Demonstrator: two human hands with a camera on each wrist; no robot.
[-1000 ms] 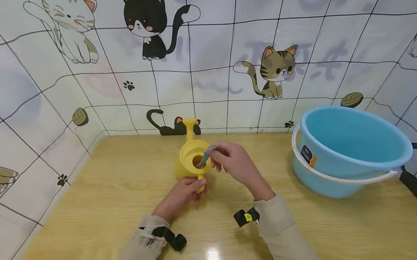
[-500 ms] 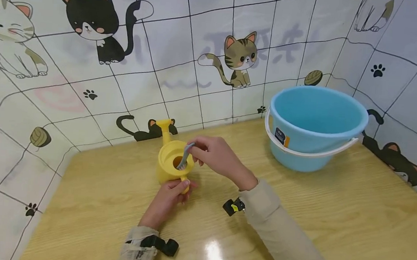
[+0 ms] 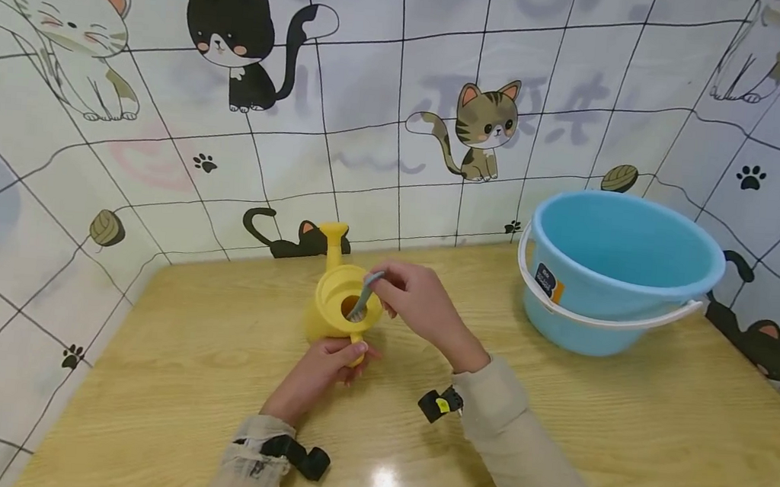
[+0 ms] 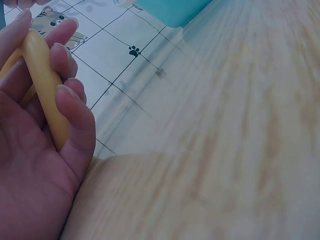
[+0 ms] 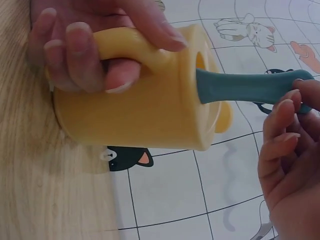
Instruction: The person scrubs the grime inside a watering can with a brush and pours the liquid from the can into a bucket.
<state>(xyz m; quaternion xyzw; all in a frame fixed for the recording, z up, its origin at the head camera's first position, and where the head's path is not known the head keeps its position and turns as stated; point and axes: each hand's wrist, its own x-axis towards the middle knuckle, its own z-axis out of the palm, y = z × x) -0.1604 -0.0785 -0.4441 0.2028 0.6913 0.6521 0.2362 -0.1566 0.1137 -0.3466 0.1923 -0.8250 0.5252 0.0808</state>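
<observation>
A yellow watering can stands on the wooden table, its spout toward the back wall. My left hand grips its handle, with fingers curled round the loop in the left wrist view. Between thumb and fingers, my right hand pinches the end of a small brush with a blue-grey handle. Pale bristles show at the brush's lower end, in the round opening on the can's top. From the right wrist view, the handle slants into that opening; the bristles are hidden there.
To the right stands a light blue bucket with a white carrying handle hanging down its front. A wall covering printed with cats and grid lines rises behind the wooden table.
The head view swings to the right and then partway back. Both hands keep their holds on the can and the brush, and the brush stays in the opening.
</observation>
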